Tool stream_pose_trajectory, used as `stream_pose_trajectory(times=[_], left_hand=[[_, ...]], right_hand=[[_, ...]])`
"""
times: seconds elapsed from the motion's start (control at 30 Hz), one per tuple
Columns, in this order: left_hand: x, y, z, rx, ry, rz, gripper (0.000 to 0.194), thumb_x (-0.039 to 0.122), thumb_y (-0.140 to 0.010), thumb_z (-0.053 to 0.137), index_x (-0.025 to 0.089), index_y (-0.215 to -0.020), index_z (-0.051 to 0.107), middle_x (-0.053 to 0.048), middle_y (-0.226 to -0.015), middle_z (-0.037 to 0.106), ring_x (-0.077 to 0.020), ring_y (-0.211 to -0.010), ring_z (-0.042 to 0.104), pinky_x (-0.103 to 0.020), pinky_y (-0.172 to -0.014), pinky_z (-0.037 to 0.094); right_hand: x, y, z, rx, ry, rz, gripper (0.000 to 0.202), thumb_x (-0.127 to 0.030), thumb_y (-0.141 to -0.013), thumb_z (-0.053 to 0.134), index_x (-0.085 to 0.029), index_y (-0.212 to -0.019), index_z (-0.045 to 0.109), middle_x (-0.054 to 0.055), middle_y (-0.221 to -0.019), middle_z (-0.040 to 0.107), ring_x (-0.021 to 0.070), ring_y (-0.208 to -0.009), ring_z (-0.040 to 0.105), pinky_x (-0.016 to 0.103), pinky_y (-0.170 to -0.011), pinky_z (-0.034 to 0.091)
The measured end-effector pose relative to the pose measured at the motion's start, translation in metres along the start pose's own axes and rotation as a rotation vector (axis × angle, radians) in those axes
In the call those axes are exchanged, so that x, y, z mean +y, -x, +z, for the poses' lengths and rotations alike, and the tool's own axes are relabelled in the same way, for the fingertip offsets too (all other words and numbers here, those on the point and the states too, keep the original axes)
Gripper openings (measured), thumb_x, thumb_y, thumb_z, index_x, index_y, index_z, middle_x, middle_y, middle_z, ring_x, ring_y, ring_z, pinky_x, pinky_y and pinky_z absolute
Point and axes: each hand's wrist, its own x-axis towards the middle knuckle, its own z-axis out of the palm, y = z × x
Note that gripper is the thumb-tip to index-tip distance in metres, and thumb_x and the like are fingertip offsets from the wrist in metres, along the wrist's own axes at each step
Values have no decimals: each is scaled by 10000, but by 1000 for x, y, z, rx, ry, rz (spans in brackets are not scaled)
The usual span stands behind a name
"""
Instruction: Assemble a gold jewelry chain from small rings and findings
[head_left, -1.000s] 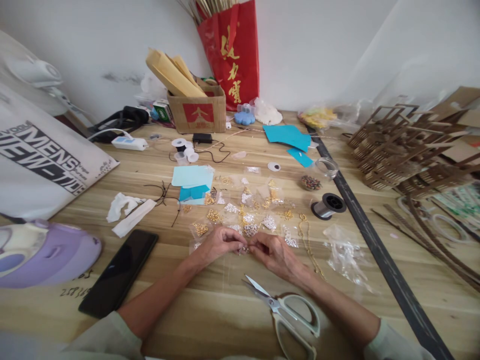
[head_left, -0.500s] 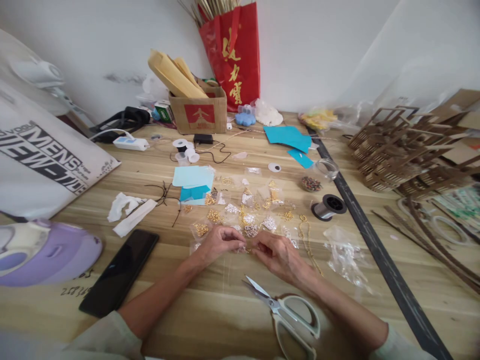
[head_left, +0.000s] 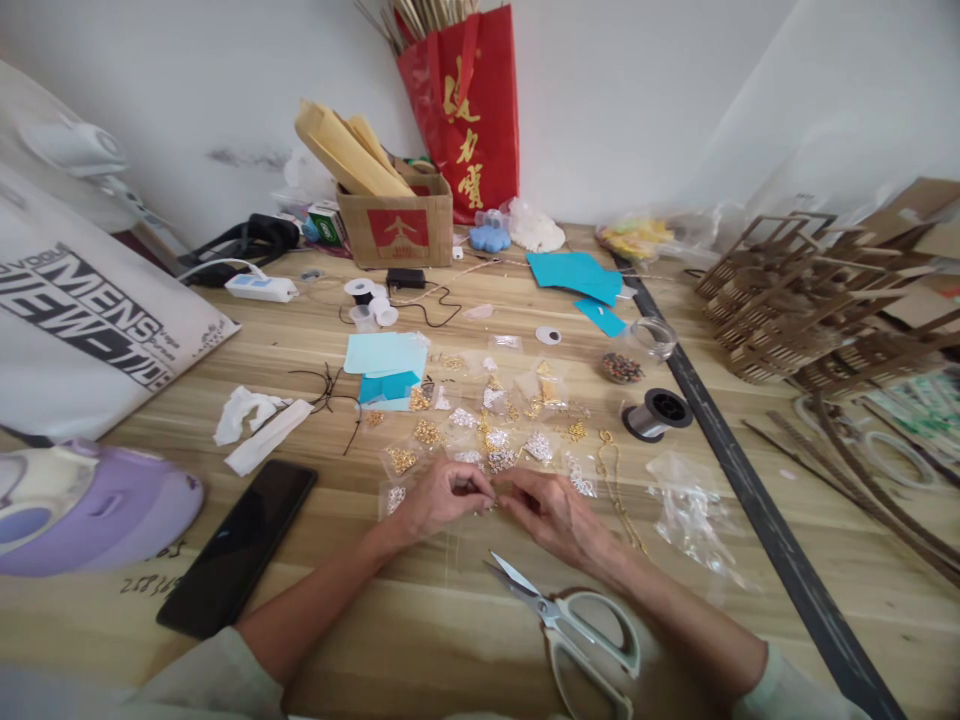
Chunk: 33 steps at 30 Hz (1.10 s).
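Observation:
My left hand [head_left: 444, 497] and my right hand [head_left: 553, 510] meet fingertip to fingertip over the table, both pinched. Whatever sits between the fingers is too small to name; a faint clear thread seems to run down below the left hand. Just beyond my fingers lie small bags and heaps of silver beads [head_left: 538, 447] and gold beads [head_left: 401, 460]. A gold chain [head_left: 613, 480] rests to the right of my right hand. Nearer to me, scissors [head_left: 559, 620] with pale handles lie with their blades slightly apart.
A black phone [head_left: 238, 548] and a purple appliance [head_left: 112, 510] are at left. At right are a wire spool [head_left: 658, 414], a bead jar [head_left: 624, 367], crumpled clear plastic bags [head_left: 690, 510] and brown woven baskets [head_left: 780, 310]. A cardboard box [head_left: 397, 228] and red bag [head_left: 480, 110] stand behind.
My hands have drawn closer together, their fingertips now almost touching. The right hand has shifted slightly left. The things on the table have stayed put.

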Motion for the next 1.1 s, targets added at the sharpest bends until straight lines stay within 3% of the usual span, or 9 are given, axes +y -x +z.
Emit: stream_pose_trajectory(times=[0.47,0.73,0.93,1.1], left_hand=[[4,1,1,-30,0,-8,99,214,-680,706,123,-688,667,-14,-620,644,-108,-574,551,-211,-563,410],[3,0,1,-60,135,-21,243,300,-674,756,129,-725,592,13,-630,593,-96,-585,536,-213,-581,404],[3,-1,0,-56,53,1,255,369,-788,647,122,-733,617,-1,-632,591,-101,-583,527,-225,-591,415],[2,-1,-2,-76,32,11,283,392,-787,646,120,-713,624,0,-620,588,-105,-585,529,-222,-589,413]], right_hand=[[-2,1,2,-16,61,18,165,-183,-904,477,-188,-830,626,7,-689,626,127,-593,539,222,-576,365],[-5,1,1,-5,61,24,168,-214,-923,474,-192,-808,595,0,-649,579,126,-570,502,228,-576,349],[-5,1,1,27,38,15,167,-229,-930,467,-191,-862,615,13,-676,609,130,-577,509,233,-585,366],[-4,1,2,31,21,13,152,-208,-925,478,-186,-878,621,13,-694,618,126,-592,518,230,-595,369]])
